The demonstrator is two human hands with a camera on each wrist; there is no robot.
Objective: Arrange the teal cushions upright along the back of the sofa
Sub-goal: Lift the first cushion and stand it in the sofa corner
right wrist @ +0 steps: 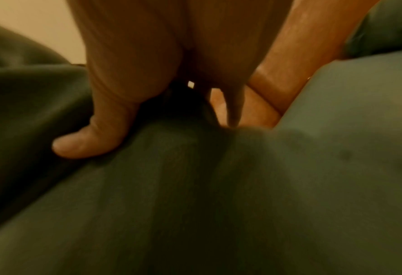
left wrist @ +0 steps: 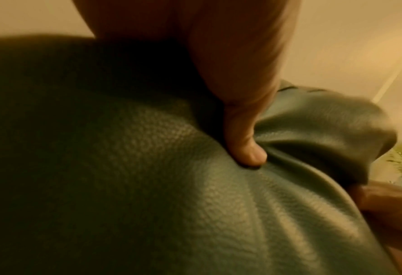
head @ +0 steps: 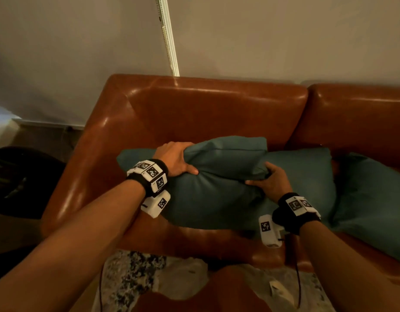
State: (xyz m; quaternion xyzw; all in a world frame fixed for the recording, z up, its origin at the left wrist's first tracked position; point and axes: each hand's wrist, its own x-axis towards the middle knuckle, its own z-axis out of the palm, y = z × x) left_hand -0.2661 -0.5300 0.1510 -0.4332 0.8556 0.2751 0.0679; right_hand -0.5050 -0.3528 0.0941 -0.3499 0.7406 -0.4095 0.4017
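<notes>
Left hand (head: 176,158) is clamped on the upper left edge of the front teal cushion (head: 212,190), fingers curled over the top and the thumb (left wrist: 244,141) pressed into the grained cover, which puckers around it in the left wrist view. Right hand (head: 269,181) grips the same cushion at its right edge, thumb (right wrist: 89,141) laid flat on the fabric and the fingers tucked behind a bunched fold. The cushion is held between both hands over the left seat of the brown leather sofa (head: 194,109), tilted, its top edge near the backrest but not against it; whether its lower edge touches the seat cannot be told. A second teal cushion (head: 307,176) lies directly behind and to the right of it, overlapped by its right corner. A third teal cushion (head: 372,203) lies flat further right, its left edge touching the second and its front edge reaching the front edge of the seat. Open backrest shows above all three cushions, and the left armrest (head: 86,167) stands apart from the held cushion's left corner with bare leather between. A white vertical strip (head: 168,37) runs up the wall (head: 284,37) behind the sofa. A patterned rug (head: 131,278) lies on the floor in front of the seat edge.
</notes>
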